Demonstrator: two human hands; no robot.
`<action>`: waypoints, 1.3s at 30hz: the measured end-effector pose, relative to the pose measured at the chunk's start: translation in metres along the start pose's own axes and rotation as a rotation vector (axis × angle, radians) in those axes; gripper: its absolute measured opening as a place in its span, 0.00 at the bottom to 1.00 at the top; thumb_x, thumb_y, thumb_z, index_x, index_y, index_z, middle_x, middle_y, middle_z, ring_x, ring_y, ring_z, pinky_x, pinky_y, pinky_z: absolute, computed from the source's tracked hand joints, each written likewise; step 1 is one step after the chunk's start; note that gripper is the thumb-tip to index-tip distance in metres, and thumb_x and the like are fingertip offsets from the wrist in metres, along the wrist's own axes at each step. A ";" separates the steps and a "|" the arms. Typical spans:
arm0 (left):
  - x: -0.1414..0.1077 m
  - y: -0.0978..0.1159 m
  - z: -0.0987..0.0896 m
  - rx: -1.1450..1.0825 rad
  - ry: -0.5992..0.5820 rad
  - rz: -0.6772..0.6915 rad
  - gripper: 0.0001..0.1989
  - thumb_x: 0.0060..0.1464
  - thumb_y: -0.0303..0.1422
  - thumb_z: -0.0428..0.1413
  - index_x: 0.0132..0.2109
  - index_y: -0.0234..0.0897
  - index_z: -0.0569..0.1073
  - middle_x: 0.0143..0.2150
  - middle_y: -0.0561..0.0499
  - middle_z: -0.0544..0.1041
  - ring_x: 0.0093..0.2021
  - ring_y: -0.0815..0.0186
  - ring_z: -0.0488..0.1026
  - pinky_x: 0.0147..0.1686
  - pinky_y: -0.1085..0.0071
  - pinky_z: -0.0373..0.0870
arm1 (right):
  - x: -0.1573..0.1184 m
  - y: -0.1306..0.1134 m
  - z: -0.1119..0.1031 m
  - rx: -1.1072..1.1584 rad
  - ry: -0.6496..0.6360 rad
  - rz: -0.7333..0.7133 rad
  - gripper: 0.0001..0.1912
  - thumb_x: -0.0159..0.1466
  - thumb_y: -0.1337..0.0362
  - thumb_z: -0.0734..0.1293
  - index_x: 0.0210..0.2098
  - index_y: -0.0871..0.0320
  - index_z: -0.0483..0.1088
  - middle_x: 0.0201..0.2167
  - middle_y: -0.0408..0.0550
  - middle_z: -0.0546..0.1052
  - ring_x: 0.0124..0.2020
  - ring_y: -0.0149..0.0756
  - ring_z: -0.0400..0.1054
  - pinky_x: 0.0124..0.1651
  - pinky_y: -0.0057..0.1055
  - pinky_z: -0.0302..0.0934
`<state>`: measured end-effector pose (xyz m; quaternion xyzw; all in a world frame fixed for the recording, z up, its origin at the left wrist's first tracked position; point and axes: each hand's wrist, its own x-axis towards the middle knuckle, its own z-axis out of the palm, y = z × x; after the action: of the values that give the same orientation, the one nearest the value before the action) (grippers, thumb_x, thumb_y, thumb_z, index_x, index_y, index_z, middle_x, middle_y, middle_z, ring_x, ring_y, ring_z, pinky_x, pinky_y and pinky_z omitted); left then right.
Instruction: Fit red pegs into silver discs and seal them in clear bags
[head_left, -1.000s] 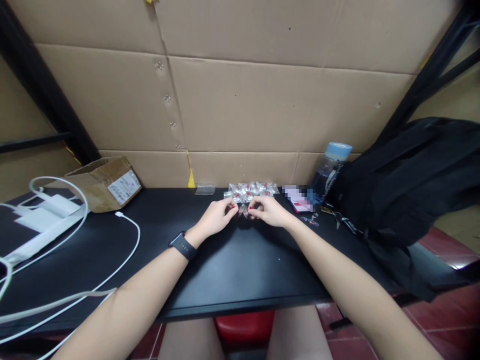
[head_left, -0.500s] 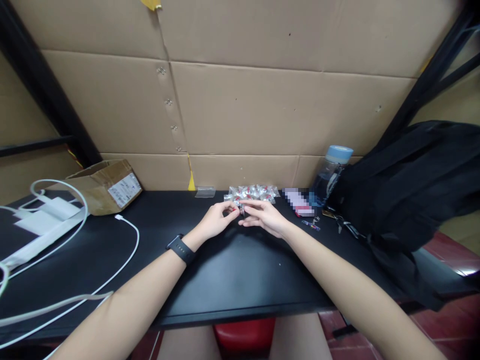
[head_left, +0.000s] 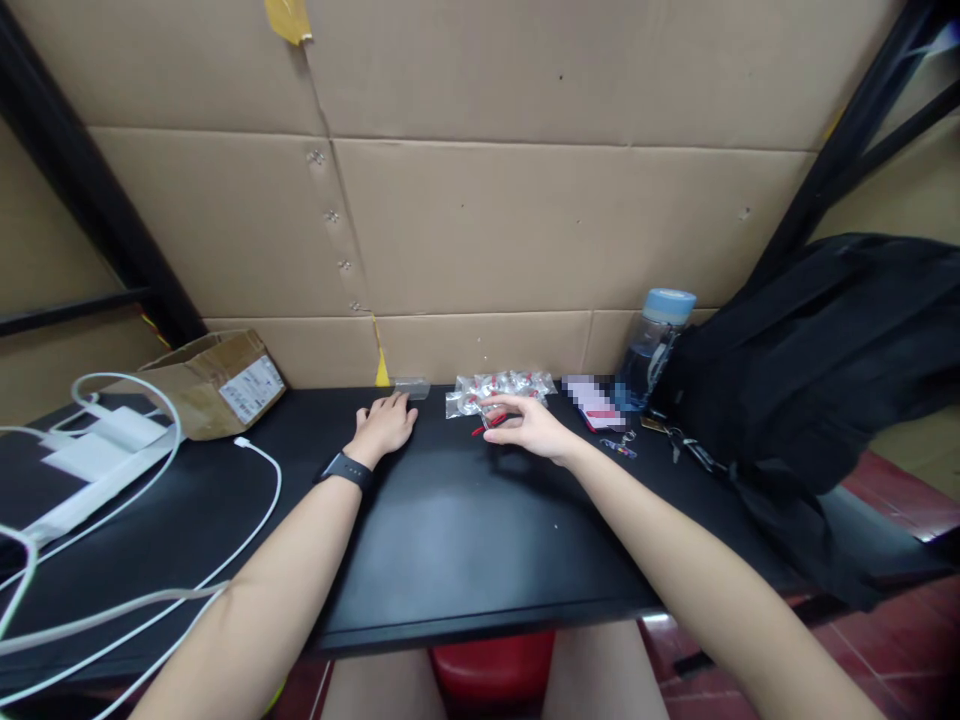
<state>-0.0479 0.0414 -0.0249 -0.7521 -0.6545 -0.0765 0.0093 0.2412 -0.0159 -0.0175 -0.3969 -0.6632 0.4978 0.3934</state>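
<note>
My left hand [head_left: 384, 426], a black watch [head_left: 346, 470] on its wrist, lies palm down on the table with its fingers slightly spread. Its fingertips reach the near edge of the clear plastic bags [head_left: 412, 386]; whether they touch them I cannot tell. Between the thumb and fingers of my right hand [head_left: 536, 430] is a small shiny item with a red cord [head_left: 480, 431], too small to name more exactly. Just behind that hand lies a row of small clear packets [head_left: 469, 392] with red and silvery contents.
To the right are a blurred phone-like object [head_left: 596, 402], a keychain [head_left: 621, 446], a blue-capped bottle [head_left: 660, 345] and a black backpack [head_left: 832, 350]. On the left stand a cardboard box [head_left: 202, 390], white chargers [head_left: 105, 440] and a loose white cable [head_left: 276, 490]. Cardboard [head_left: 465, 230] walls the back.
My left hand has let go of the small item and moved left to the clear bags. My right hand keeps the item, its red cord now showing. The view has shifted slightly.
</note>
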 end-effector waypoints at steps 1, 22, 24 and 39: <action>-0.003 0.002 -0.003 0.035 -0.020 0.014 0.26 0.69 0.40 0.40 0.66 0.38 0.68 0.68 0.36 0.67 0.66 0.42 0.61 0.59 0.43 0.60 | 0.001 0.001 -0.002 -0.038 -0.011 -0.009 0.32 0.53 0.63 0.79 0.56 0.55 0.73 0.44 0.47 0.76 0.36 0.32 0.76 0.43 0.31 0.72; -0.098 0.084 -0.032 -0.054 -0.398 0.720 0.25 0.68 0.39 0.50 0.70 0.57 0.61 0.75 0.43 0.56 0.74 0.45 0.51 0.67 0.41 0.51 | -0.021 -0.045 -0.029 -0.877 -0.376 -0.019 0.17 0.51 0.54 0.79 0.33 0.58 0.77 0.28 0.43 0.79 0.31 0.35 0.72 0.33 0.27 0.59; -0.100 0.086 -0.030 -0.049 -0.381 0.710 0.27 0.68 0.37 0.50 0.72 0.57 0.58 0.75 0.41 0.55 0.74 0.45 0.53 0.67 0.40 0.52 | -0.022 -0.046 -0.028 -0.933 -0.376 0.014 0.16 0.51 0.54 0.78 0.31 0.58 0.77 0.27 0.44 0.79 0.31 0.35 0.72 0.33 0.27 0.59; -0.104 0.088 -0.033 -0.153 -0.252 0.727 0.22 0.68 0.49 0.49 0.65 0.56 0.70 0.67 0.45 0.66 0.72 0.43 0.51 0.66 0.43 0.53 | -0.023 -0.041 -0.034 -0.969 -0.315 0.067 0.15 0.48 0.53 0.79 0.24 0.56 0.75 0.26 0.44 0.80 0.29 0.36 0.71 0.30 0.29 0.58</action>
<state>0.0222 -0.0769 0.0025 -0.9370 -0.3336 -0.0238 -0.1009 0.2753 -0.0325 0.0265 -0.4748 -0.8561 0.1993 0.0432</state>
